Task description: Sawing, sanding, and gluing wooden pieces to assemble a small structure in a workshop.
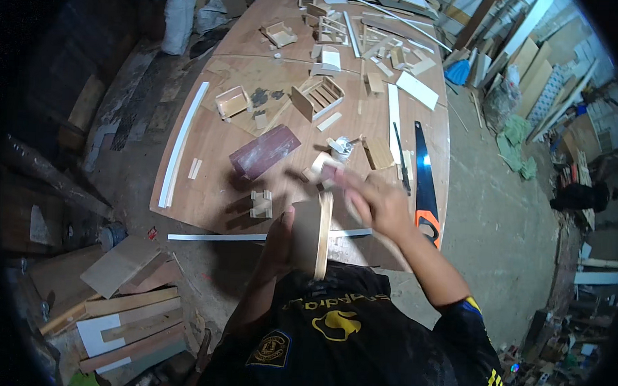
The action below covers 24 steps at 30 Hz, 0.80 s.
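Wooden board (pixel 305 235) held on edge close to the shirt (pixel 338 323), the right hand (pixel 378 203) near its far end.
The left hand (pixel 278 241) grips the board's left side; the right hand's fingers are bent near a small pale block (pixel 321 163), but blur means I cannot tell whether they hold it. A firm left grip, with the thumb kept off the narrow edge, should steady the board, and light, even pressure would suit the right. Beyond lie a maroon block (pixel 266 152) and a slatted toy bed (pixel 319 98).
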Tool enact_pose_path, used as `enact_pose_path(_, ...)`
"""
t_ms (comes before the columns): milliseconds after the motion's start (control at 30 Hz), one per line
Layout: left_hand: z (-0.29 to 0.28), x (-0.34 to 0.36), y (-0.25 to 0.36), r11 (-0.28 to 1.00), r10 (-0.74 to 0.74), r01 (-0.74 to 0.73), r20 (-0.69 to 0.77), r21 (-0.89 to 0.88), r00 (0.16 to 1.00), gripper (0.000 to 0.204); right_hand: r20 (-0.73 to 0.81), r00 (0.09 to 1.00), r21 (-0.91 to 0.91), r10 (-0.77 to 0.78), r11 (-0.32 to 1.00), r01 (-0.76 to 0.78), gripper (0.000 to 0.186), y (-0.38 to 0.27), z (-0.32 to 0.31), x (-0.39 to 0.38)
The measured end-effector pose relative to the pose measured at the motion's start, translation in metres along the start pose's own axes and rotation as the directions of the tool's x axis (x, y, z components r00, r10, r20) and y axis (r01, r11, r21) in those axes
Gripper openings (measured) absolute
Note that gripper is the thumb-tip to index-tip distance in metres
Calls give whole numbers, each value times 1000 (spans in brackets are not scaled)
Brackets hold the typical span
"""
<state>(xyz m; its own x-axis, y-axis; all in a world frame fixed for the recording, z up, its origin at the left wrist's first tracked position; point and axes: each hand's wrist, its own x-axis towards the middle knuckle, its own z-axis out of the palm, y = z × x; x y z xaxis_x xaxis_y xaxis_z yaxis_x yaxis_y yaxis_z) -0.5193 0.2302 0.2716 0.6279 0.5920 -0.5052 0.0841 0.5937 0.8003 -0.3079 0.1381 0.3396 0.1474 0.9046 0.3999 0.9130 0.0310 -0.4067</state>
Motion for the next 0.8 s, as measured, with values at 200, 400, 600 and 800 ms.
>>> enact_pose_path(200, -5, 18, 0, 932, 284, -249, -104, 262, 953, 37, -186, 858, 600, 479, 747, -287, 38, 7, -5, -1)
enact_pose_path(400, -5, 29, -9, 932, 349, -345, -17, 110, 937, 47, -293, 918, 297, 268, 938, -179, 39, -3, -10, -16)
enact_pose_path(600, 6, 27, -25, 849, 471, -440, -42, 292, 881, 38, 0, 990, 83, 143, 986, -142, 46, -59, 10, -3)
enact_pose_path(800, 11, 6, -2, 725, 516, -480, 72, 494, 853, 31, 20, 984, -89, 178, 980, -176, 41, -39, 20, -5)
